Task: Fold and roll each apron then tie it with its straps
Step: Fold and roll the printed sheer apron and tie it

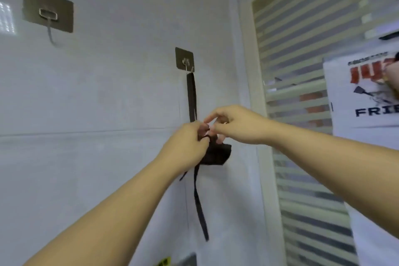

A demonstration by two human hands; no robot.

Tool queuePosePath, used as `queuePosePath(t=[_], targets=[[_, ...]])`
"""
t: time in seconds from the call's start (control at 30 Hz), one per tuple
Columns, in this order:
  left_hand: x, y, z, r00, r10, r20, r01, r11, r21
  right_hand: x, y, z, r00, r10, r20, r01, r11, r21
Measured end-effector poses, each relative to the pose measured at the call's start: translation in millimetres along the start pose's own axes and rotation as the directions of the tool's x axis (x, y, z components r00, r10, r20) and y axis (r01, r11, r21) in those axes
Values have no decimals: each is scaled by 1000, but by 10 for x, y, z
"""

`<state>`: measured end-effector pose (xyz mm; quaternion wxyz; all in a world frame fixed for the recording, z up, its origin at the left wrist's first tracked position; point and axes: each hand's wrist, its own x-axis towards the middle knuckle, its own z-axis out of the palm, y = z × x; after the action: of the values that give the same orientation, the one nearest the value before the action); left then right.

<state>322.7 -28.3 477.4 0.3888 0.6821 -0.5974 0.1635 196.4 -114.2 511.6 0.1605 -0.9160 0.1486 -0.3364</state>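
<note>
the wall (pixel 108 114) backs everything, and the work hangs against it. just under the grip is the apron (pixel 218 156), already rolled into a dark bundle. the neck strap (pixel 191 97) runs straight up from the grip to a hook (pixel 186 63). below the grip, 2 loose ends of the tie straps (pixel 199 205) dangle, 1 long and 1 short.

the left hand (pixel 185 142) is curled tight on the tie straps at the top of the roll. the right hand (pixel 235 124) meets it there, its fingertips (pixel 207 119) pinched in at the same spot, seemingly on the strap, though blur hides the knot itself.

this looks like the tying step. to do it well, keep the left hand squeezing so the roll stays tight, pull the knot snug against the bundle, and pull sideways so the neck strap stays on the hook.
</note>
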Motion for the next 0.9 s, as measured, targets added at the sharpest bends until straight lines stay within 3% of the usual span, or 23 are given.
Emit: queuePosePath(t=[0.13,0.23,0.33,0.43,0.57,0.73,0.83,0.9], targets=[[-678,220,554,997,23,69,-13,990,-140,-962,218,132,994,94,47,-94,996,4],[-1258,482,1121,975,68,212,-13,967,-254,-1815,529,261,972,216,92,-220,974,44],[-1760,733,1613,941,121,315,-2,935,-355,-2631,809,379,942,328,76,-334,936,108],[-2364,1089,2279,863,169,477,63,899,-433,-3608,1113,477,859,507,71,-511,849,134],[-3306,1399,3154,655,145,741,193,916,-350,-4906,1449,627,650,740,171,-756,653,44],[-4269,1606,3827,365,116,924,206,958,-201,-6332,1751,780,276,882,381,-898,378,-224],[-4613,1573,4030,272,83,959,159,979,-130,-6906,1878,880,125,900,417,-899,281,-336],[-4791,1558,4134,220,99,970,44,993,-112,-7194,1980,949,80,916,393,-885,246,-394]])
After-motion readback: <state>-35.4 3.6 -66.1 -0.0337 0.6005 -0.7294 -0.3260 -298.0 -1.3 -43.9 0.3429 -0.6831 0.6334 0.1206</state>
